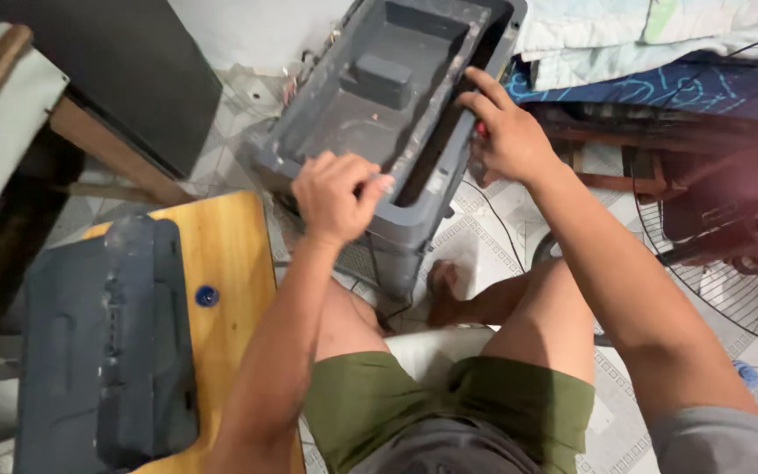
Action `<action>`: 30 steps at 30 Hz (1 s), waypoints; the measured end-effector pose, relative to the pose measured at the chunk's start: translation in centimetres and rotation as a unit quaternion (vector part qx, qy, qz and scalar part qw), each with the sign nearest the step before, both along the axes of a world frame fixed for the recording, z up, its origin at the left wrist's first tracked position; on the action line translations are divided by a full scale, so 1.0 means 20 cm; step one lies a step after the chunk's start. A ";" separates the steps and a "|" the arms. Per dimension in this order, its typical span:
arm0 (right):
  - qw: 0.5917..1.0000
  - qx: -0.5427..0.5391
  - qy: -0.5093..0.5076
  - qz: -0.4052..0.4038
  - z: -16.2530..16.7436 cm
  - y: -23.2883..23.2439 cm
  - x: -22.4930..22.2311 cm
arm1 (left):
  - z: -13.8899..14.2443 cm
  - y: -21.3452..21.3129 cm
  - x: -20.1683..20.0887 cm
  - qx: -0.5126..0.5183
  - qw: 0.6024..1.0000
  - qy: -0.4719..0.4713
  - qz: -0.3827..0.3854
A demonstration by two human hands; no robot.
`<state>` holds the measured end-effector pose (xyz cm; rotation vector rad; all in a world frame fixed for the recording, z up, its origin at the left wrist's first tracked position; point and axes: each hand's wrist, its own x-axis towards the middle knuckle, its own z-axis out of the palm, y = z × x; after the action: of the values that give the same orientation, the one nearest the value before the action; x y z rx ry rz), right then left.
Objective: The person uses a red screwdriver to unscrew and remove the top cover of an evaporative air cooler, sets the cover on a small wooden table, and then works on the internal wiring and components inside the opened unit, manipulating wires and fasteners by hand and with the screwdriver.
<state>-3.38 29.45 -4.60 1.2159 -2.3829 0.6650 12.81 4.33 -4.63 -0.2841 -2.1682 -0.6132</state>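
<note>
- Upper centre of the head view: a dark grey plastic housing [379, 114] stands on the tiled floor [519, 237] between my knees, its hollow side tipped toward me.
- Long axis: it runs from lower left to upper right of the frame; the open end points to the upper right, toward the folded cloths [660, 39].
- Left hand [337, 197]: curled into a narrow pinch at the near rim of the housing, thumb against fingertips. Whether something small sits in that pinch I cannot tell.
- Right hand [506, 132]: fingers closed over the right rim, holding the housing steady. A red item shows under the palm; its kind is not readable.
- Step in hand, as I judge it: work on the near rim while the shell is braced.
- Next move, as I judge it: calls for firm bracing on the right rim and fine control at the pinch, since the shell stands tilted.
- Lower left of the frame: a matching dark grey cover panel [103, 351] lies flat on a wooden stool [230, 254], a blue cap [207, 296] just beside it.
- Right edge: a red floor fan [739, 228] stands near.
</note>
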 end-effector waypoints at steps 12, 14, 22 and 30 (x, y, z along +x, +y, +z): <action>0.992 -0.005 -0.099 0.080 0.03 -0.20 0.03 | 0.05 -0.37 -0.07 0.014 0.998 -0.042 -0.043; 0.992 -0.012 -0.103 0.070 0.00 -0.21 0.06 | 0.04 -0.38 -0.07 0.017 0.998 -0.037 -0.049; 1.000 -0.003 0.017 -0.011 -0.02 -0.31 0.05 | 0.03 -0.46 -0.16 0.037 0.998 -0.039 -0.035; 0.994 0.089 0.063 -0.005 0.09 -0.59 -0.23 | 0.04 -0.74 -0.34 0.138 0.985 -0.100 0.040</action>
<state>-8.08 17.64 -2.84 1.2770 -2.3803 0.3656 6.00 -10.49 -3.86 0.0142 -2.2375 -0.9169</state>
